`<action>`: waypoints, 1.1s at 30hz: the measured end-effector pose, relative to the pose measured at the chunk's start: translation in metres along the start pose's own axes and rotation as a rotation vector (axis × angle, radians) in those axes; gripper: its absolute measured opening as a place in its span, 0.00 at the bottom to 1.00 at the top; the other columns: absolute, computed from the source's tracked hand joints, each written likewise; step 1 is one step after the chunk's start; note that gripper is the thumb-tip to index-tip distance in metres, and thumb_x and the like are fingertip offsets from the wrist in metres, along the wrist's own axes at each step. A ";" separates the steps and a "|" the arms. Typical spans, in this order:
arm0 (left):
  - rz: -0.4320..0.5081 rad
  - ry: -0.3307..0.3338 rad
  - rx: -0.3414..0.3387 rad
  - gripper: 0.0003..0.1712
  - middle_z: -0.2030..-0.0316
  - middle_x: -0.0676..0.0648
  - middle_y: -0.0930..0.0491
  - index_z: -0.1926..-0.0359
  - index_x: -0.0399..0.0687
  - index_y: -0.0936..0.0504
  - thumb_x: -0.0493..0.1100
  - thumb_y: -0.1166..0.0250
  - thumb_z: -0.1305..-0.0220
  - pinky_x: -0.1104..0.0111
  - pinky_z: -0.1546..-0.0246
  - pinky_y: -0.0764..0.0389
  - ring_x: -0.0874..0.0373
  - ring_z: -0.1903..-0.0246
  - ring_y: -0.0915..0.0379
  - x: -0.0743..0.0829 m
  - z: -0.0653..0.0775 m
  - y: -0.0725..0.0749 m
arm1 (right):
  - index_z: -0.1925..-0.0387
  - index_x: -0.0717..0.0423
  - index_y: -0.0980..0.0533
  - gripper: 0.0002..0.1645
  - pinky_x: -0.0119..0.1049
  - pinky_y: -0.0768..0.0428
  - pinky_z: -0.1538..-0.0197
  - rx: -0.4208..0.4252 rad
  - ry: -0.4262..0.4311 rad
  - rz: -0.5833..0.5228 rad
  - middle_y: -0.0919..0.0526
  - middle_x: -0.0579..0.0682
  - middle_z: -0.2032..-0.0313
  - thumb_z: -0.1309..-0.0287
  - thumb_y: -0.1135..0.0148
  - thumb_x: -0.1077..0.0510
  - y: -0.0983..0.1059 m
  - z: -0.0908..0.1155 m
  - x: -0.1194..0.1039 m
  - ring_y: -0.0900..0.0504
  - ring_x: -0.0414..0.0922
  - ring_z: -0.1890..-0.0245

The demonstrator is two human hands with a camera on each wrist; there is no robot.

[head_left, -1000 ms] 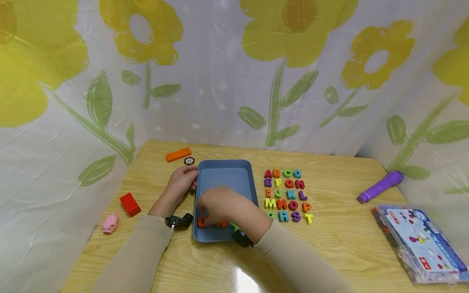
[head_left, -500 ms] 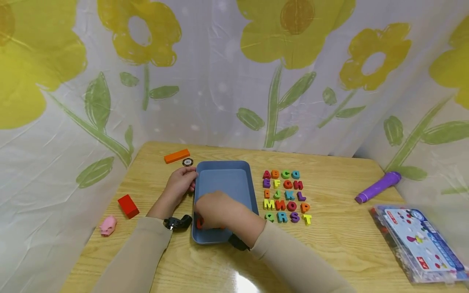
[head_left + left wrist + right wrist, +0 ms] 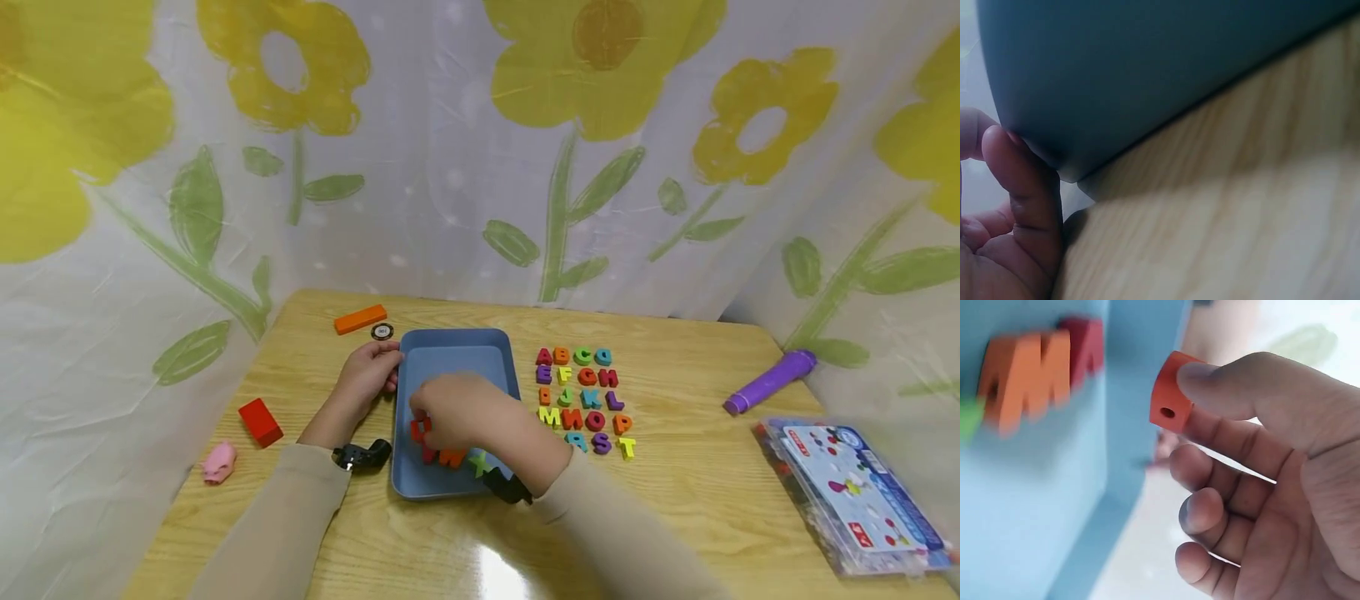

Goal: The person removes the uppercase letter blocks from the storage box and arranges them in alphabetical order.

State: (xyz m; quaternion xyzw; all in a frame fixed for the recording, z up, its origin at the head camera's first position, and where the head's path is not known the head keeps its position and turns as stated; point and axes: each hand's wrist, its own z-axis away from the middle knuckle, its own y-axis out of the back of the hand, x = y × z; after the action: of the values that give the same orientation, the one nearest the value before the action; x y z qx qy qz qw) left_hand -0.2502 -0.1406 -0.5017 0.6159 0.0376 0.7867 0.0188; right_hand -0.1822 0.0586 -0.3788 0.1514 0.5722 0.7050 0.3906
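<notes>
On the wooden table is a blue-grey tray [image 3: 457,360]. At its left rim is my left hand [image 3: 367,371]; in the left wrist view its fingers pinch the tray's edge. My right hand [image 3: 467,410] hovers over the tray's lower part. Between thumb and forefinger it pinches an orange-red toy letter [image 3: 1165,400], which looks like a U in the head view; its other fingers are loosely curled. Below it in the tray lie an orange letter [image 3: 452,458], a dark red letter [image 3: 1089,350] and a green X-shaped letter [image 3: 480,464].
Right of the tray, several colourful toy letters [image 3: 588,399] stand in rows. Further right are a purple cylinder [image 3: 768,382] and a clear plastic box [image 3: 855,492]. To the left are a red block [image 3: 261,422], a pink pig [image 3: 219,463], an orange block [image 3: 360,320] and a round chip [image 3: 382,332].
My right hand has lifted the orange-red letter from the tray's lower left corner and moved slightly up and right, uncovering the other letters. The left hand stays at the rim.
</notes>
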 end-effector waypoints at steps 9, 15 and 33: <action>-0.035 -0.001 0.005 0.26 0.67 0.49 0.23 0.29 0.33 0.24 0.41 0.39 0.22 0.75 0.74 0.21 0.63 0.76 0.28 -0.002 -0.001 0.001 | 0.54 0.49 0.13 0.09 0.38 0.18 0.58 0.180 -0.122 -0.075 0.14 0.46 0.58 0.34 0.23 0.56 0.010 0.077 0.059 0.21 0.42 0.63; -0.050 0.001 0.005 0.27 0.67 0.49 0.23 0.29 0.33 0.25 0.41 0.39 0.22 0.75 0.73 0.20 0.64 0.75 0.27 -0.003 -0.001 0.002 | 0.54 0.51 0.12 0.11 0.39 0.17 0.57 0.177 -0.229 -0.137 0.13 0.42 0.59 0.37 0.22 0.60 -0.022 0.116 0.083 0.19 0.40 0.62; -0.042 0.005 -0.010 0.28 0.66 0.49 0.22 0.28 0.33 0.26 0.41 0.39 0.22 0.75 0.72 0.20 0.64 0.75 0.27 -0.001 -0.004 0.001 | 0.61 0.49 0.13 0.09 0.38 0.23 0.63 0.149 -0.315 -0.177 0.17 0.40 0.67 0.40 0.17 0.58 -0.069 0.143 0.090 0.25 0.41 0.67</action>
State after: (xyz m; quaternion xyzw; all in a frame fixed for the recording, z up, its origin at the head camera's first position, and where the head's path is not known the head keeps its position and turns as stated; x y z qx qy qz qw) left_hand -0.2535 -0.1420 -0.5037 0.6127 0.0469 0.7880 0.0383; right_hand -0.1201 0.2248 -0.4214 0.2375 0.5659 0.5910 0.5235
